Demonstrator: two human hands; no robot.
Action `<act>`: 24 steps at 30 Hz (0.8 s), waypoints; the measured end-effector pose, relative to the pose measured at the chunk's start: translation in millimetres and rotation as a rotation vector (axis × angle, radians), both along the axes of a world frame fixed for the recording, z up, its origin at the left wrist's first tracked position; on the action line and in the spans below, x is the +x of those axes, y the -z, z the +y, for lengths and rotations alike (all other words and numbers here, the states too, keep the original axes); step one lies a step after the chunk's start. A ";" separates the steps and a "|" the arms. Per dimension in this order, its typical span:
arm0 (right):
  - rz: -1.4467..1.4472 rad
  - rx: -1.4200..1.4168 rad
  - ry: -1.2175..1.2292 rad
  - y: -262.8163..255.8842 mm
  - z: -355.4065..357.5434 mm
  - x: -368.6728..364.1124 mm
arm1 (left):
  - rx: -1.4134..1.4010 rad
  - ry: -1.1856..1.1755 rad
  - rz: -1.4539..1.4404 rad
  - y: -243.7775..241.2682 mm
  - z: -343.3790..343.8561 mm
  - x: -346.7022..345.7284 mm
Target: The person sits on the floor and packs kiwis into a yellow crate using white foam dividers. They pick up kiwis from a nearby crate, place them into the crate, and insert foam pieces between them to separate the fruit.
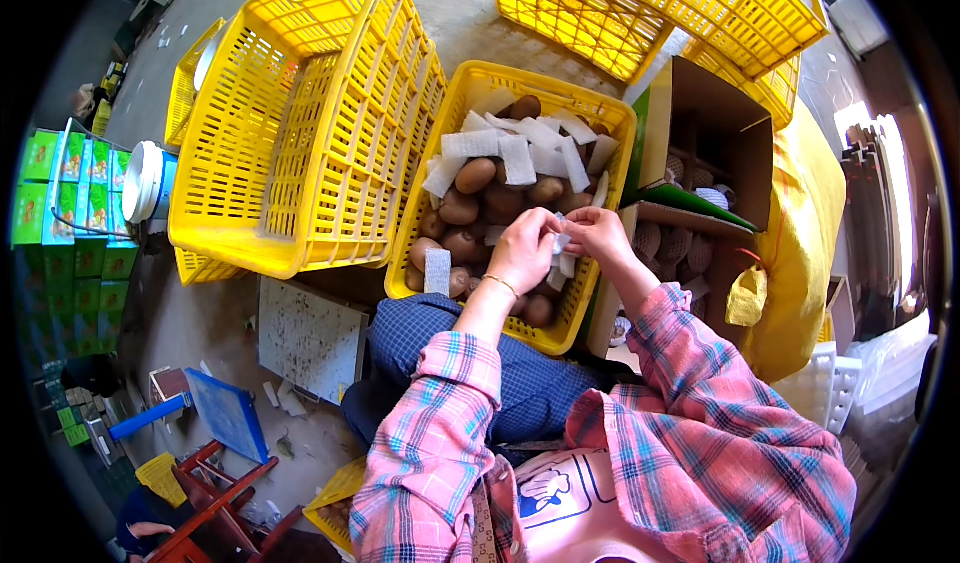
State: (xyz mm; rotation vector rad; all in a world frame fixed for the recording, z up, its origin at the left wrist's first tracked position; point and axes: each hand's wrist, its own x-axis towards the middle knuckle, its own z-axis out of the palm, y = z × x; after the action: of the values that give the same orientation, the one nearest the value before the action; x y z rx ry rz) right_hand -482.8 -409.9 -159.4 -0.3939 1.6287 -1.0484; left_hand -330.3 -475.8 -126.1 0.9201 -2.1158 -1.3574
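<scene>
My left hand (523, 248) and my right hand (598, 234) meet over the right part of a yellow plastic crate (397, 259). Their fingertips pinch a small piece of white foam netting (559, 243) between them; whether a fruit is inside it cannot be seen. Brown kiwifruit (475, 176) fill the crate under the hands. White foam net sleeves (517, 159), flat and loose, lie over the fruit, mostly towards the far side. To the right, an open cardboard box (724, 263) contains kiwifruit in foam nets (673, 245).
Large yellow crates (300, 135) stand at left, others (600, 7) at the far right. Beyond the near box is a green-sided carton (720, 105). A full yellow sack (806, 263) bounds the right. Lower left are a blue-topped stand (227, 413), red stool frame (217, 514) and a person's arm (150, 529).
</scene>
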 end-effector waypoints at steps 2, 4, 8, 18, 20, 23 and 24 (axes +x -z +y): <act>0.176 0.009 -0.093 3.5 3.9 -5.6 | -0.022 0.013 0.033 -2.0 1.6 -3.7; 0.470 -0.010 -0.219 10.8 7.6 -11.2 | 0.022 -0.034 0.019 -1.7 0.8 -7.3; 0.671 -0.161 -0.103 9.1 0.7 -5.6 | 0.096 -0.208 -0.209 23.2 -11.3 -2.6; 0.089 -0.201 0.015 13.3 0.4 -8.3 | -0.281 -0.543 -0.711 62.0 -89.0 7.0; 0.006 -0.042 -0.075 -6.6 0.8 -3.8 | -0.376 -0.439 -0.746 71.3 -91.1 7.3; -0.107 0.021 -0.068 -23.9 0.1 9.7 | -0.513 -0.394 -0.787 89.8 -100.1 15.2; -0.081 0.010 -0.048 -27.6 -2.3 10.7 | -0.495 -0.372 -0.761 84.4 -100.7 16.5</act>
State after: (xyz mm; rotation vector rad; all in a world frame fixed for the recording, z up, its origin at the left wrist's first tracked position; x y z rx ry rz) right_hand -472.1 -412.2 -131.8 -0.3770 1.5444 -1.0071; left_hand -313.8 -576.5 -210.5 1.6593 -2.4397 -0.2652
